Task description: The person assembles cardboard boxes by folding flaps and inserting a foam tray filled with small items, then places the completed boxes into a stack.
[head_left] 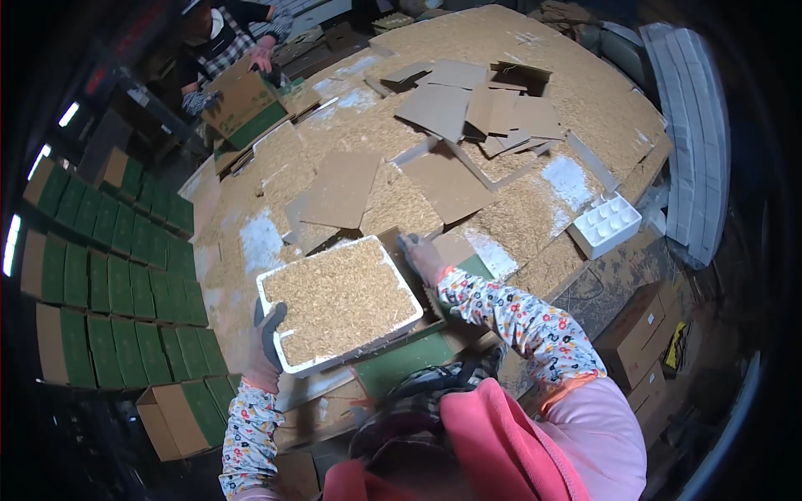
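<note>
A white foam box [404, 284], filled level with pale wood shavings [338, 301], sits tilted in front of me over an open green and brown cardboard carton [401, 361]. My left hand [267, 341], in a grey-fingered glove, grips the foam box at its near left corner, thumb over the rim. On the other side, my right hand [424, 259] is closed at the carton's far right wall, just beside the foam box; its fingertips are partly hidden. Most of the carton's inside is covered by the foam box.
Shavings cover the big table [518, 225]. Open brown cartons [451, 100] lie across its middle. A white foam tray with round hollows [606, 225] stands at the right edge. Green cartons [109, 284] are stacked at left. Another person [242, 50] handles a carton [242, 108] at far left.
</note>
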